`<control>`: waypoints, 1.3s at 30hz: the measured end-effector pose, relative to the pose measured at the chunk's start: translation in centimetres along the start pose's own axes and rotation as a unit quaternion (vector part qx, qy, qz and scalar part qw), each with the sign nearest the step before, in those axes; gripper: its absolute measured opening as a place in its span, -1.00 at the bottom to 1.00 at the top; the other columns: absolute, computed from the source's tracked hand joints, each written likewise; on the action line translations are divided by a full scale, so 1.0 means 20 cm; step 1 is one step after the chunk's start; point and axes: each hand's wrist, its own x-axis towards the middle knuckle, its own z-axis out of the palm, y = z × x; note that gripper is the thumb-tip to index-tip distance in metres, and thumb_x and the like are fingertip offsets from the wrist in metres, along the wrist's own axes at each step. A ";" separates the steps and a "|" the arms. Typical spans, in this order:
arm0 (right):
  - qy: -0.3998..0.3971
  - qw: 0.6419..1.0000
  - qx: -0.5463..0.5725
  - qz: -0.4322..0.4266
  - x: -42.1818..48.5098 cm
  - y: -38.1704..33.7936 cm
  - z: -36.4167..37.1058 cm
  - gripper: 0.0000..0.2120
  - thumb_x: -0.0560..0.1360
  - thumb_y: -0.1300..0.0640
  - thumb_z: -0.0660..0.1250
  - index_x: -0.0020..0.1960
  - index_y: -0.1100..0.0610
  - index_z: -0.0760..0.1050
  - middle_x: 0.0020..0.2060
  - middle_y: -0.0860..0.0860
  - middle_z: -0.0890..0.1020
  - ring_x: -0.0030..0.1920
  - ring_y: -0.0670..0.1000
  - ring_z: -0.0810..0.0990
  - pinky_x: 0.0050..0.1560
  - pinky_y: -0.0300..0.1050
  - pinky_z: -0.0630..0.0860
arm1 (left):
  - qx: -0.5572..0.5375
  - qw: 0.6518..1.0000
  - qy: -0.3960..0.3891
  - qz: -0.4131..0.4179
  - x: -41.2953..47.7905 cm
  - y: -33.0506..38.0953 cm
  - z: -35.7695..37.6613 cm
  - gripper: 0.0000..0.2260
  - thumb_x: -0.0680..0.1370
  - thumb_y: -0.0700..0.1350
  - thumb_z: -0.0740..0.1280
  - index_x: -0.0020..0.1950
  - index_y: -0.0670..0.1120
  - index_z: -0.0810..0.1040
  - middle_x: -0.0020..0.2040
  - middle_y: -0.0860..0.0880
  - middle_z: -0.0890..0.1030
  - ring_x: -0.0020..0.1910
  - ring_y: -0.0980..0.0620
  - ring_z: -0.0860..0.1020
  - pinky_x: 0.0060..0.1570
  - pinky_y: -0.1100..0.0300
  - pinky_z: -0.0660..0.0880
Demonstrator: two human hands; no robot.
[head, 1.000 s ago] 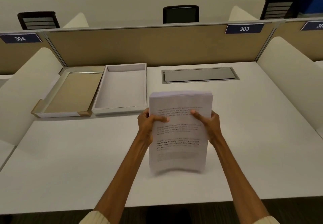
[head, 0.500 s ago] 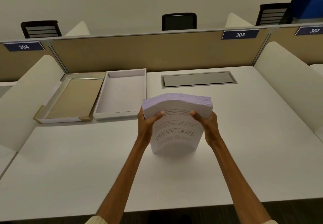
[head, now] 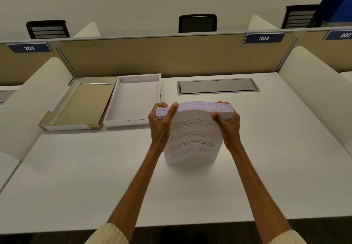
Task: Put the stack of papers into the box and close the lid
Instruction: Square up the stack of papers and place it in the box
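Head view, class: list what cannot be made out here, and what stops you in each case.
- Text on the stack of papers: too small and blurred.
- The stack's back face: turned away from the camera.
- Fingers of the left hand and right hand: mostly hidden behind the stack.
- Elbows: cut off by the bottom edge.

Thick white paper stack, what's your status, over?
Left hand and right hand grip thick white printed paper stack upright on desk. Open white cardboard box empty. Path clear.

Open box [head: 133,101] lying unobstructed, top clear for entry from above (low walls all round). Lid [head: 76,106] touching its left wall; partition [head: 152,57] blocking behind; bare desk [head: 76,177] lying in front.
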 end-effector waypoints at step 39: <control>-0.057 0.985 -0.049 0.158 -0.17 0.36 -0.05 -0.64 0.27 0.17 0.60 0.03 0.16 0.63 -0.11 0.01 0.72 -0.20 -0.02 0.73 -0.27 -0.16 0.65 | 0.138 0.981 -0.060 -0.121 -0.19 -0.36 -0.15 -0.56 0.19 -0.10 0.66 0.01 -0.10 0.63 -0.09 0.02 0.68 -0.16 0.07 0.68 -0.32 0.30 0.60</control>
